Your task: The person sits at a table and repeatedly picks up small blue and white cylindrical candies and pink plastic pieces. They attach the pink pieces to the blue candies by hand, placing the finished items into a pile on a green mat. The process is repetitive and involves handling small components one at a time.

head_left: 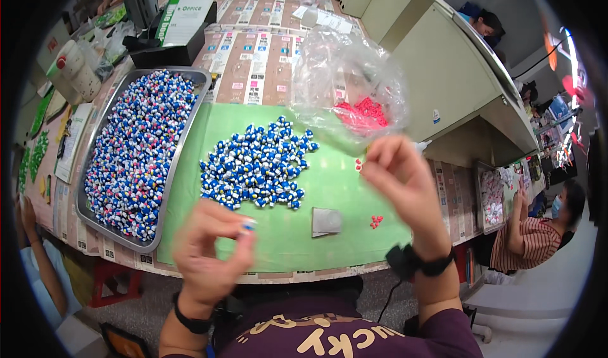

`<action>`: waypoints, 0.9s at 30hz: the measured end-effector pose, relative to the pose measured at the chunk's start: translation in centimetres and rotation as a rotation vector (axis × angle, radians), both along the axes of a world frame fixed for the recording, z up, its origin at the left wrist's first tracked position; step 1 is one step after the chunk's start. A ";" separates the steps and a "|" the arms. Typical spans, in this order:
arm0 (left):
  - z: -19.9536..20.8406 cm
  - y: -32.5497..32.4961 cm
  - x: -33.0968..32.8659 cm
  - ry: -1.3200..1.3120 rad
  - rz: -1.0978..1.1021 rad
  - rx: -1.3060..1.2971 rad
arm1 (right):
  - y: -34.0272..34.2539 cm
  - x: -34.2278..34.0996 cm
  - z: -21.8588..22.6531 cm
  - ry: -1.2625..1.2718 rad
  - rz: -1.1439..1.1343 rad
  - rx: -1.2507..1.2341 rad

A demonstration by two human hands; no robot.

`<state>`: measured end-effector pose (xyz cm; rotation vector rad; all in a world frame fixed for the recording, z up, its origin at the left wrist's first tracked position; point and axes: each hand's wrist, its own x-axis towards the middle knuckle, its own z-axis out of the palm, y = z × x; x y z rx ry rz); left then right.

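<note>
A beige cabinet (443,66) stands beyond the far right of the work area, and a crumpled clear bag (323,60) lies over the far right corner of the green mat (278,247), hemming it in there; a black box (168,55) with a white-and-green carton (190,17) in it stands behind the left side, near a pale tub (79,73); to the right sits a co-worker in a striped top (532,244), by another tray (479,187) of pale and pink bits. The big metal tray (174,168) along the mat's left side is spread full of tiny blue, white and pink pieces (139,149); the bag holds a heap of bright pink bits (368,111), seen through its creased, glossy film. On the smooth mat lies a loose pile of rounded blue-and-white pieces (259,161), with a flat grey square (326,222) and a little pink cluster (376,222) nearer the person; the left hand (214,247), at the pile's near left, pinches one small piece (248,225) between thumb and finger; the right hand (399,171), blurred, has its fingers curled toward the thumb near more pink bits, and whether it grips anything I cannot tell.
</note>
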<state>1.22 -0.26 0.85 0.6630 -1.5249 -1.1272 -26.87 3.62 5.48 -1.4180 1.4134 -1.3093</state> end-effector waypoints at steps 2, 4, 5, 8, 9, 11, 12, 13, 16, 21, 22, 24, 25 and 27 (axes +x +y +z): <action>0.2 -1.8 2.4 -0.046 0.138 -0.074 | -2.3 -4.4 0.1 0.101 -0.250 0.071; 1.1 -3.6 5.0 -0.143 0.360 -0.145 | -4.8 -8.2 -1.2 0.297 -0.360 0.149; 1.3 -4.5 6.7 -0.232 0.429 -0.151 | -6.1 -10.0 -2.8 0.383 -0.353 0.132; 1.7 -6.5 11.4 -0.486 0.634 -0.126 | -9.6 -13.5 -6.8 0.742 -0.314 0.227; 1.9 -6.8 12.7 -0.575 0.700 -0.102 | -10.4 -13.9 -7.5 0.809 -0.300 0.247; 2.0 -7.1 14.0 -0.705 0.775 -0.064 | -11.5 -14.0 -8.2 0.945 -0.275 0.300; 2.1 -7.5 14.4 -0.742 0.790 -0.057 | -11.8 -14.5 -7.8 0.916 -0.169 0.354; 2.2 -7.5 15.0 -0.786 0.809 -0.047 | -12.0 -14.7 -7.9 0.910 -0.158 0.389; 2.8 -7.9 13.8 -0.765 0.811 -0.061 | -11.8 -14.6 -7.2 0.929 -0.096 0.491; 3.1 -6.0 6.8 -0.535 0.378 -0.037 | -11.7 -12.5 -5.9 0.914 0.005 0.539; 2.5 -5.5 5.3 -0.622 0.260 -0.118 | -11.8 -12.1 -6.2 0.902 0.005 0.533; 0.8 -5.0 2.8 -0.764 0.115 -0.165 | -11.8 -12.2 -6.3 0.932 -0.007 0.466; -0.3 -4.8 1.6 -0.829 0.094 -0.129 | -11.8 -12.6 -7.1 0.968 -0.011 0.403; -1.9 -5.0 0.5 -0.926 0.065 -0.085 | -11.9 -13.2 -8.0 0.946 -0.013 0.339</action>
